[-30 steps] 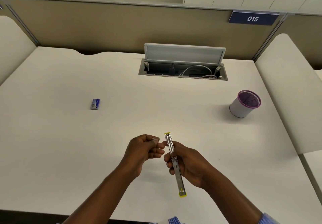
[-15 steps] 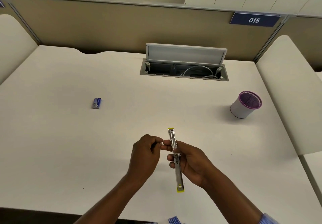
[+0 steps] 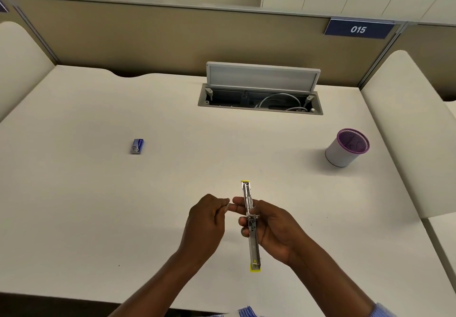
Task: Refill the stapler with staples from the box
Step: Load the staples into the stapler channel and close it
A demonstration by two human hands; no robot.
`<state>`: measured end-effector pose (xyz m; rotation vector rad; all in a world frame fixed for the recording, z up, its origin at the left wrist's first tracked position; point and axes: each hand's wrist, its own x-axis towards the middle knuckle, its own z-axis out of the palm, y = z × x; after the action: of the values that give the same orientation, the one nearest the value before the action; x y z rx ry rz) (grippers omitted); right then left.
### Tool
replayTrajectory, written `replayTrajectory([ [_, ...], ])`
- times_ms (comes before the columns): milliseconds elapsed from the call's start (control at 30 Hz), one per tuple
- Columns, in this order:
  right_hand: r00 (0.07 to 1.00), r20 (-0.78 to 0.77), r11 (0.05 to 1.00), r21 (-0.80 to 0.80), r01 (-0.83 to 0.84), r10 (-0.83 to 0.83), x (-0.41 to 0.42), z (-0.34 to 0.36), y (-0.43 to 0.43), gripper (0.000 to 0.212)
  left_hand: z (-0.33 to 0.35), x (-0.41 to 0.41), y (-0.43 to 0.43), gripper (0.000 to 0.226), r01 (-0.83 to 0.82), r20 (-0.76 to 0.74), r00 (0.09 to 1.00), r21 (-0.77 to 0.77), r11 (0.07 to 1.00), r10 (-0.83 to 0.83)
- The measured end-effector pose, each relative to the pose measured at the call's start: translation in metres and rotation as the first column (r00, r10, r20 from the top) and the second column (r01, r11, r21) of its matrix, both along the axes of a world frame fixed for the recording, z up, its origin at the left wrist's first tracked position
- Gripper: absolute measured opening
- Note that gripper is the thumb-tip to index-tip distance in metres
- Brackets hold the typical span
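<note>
Right hand: fingers are wrapping around the middle of the stapler, gripping it clear above the bench.
Stapler: hanging over the near middle of the bench, swung fully open into one long line, yellow tips at near and far ends, bare metal channel facing up.
Stapler handling: looking light and rigid, but the hinge is likely floppy; judging the best hold to be at the hinge, as now, leaving the channel open.
Left hand: fingers are pinching something small and pale at the tips, touching the right fingertips just beside the channel; probably a staple strip, too small to confirm.
Staple strip handling: would be brittle, apt to snap; better held by its sides.
Staple box: small, blue, lying well apart on the far left of the bench.
Pen cup: white with purple rim, standing far right.
</note>
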<state>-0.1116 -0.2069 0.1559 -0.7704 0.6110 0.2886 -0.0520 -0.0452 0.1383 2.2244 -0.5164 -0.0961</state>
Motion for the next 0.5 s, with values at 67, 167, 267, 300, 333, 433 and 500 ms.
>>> replayTrajectory([
  [67,1.000,0.003,1.000,-0.006,-0.007,0.007,-0.001,0.000,0.000,0.039,0.001,0.001,0.001,0.017,-0.020,-0.061,0.998,-0.020,1.000,0.019],
  [167,1.000,0.006,1.000,-0.014,-0.017,0.017,-0.002,0.001,0.001,0.039,0.002,0.003,0.001,0.015,-0.044,-0.167,0.985,-0.033,0.999,0.038],
  [267,1.000,0.006,0.999,-0.024,-0.027,0.027,-0.003,0.002,0.002,0.039,0.002,0.004,0.000,0.018,-0.077,-0.215,0.974,-0.026,0.997,0.070],
  [300,1.000,0.007,0.999,-0.026,-0.030,0.030,-0.003,0.002,0.002,0.039,0.002,0.004,0.000,0.018,-0.088,-0.221,0.972,-0.023,0.996,0.081],
  [333,0.999,0.009,0.999,-0.027,-0.031,0.031,-0.004,0.002,0.002,0.039,0.003,0.005,0.000,0.017,-0.097,-0.225,0.970,-0.023,0.995,0.089],
  [433,0.999,0.016,0.998,-0.049,-0.031,0.032,-0.006,0.002,0.001,0.037,0.009,0.006,0.000,0.011,-0.100,-0.232,0.969,-0.032,0.994,0.090],
  [500,0.999,0.016,0.993,-0.107,-0.041,0.043,-0.007,0.002,0.001,0.035,0.016,0.007,-0.001,0.009,-0.107,-0.248,0.965,-0.061,0.992,0.088],
])
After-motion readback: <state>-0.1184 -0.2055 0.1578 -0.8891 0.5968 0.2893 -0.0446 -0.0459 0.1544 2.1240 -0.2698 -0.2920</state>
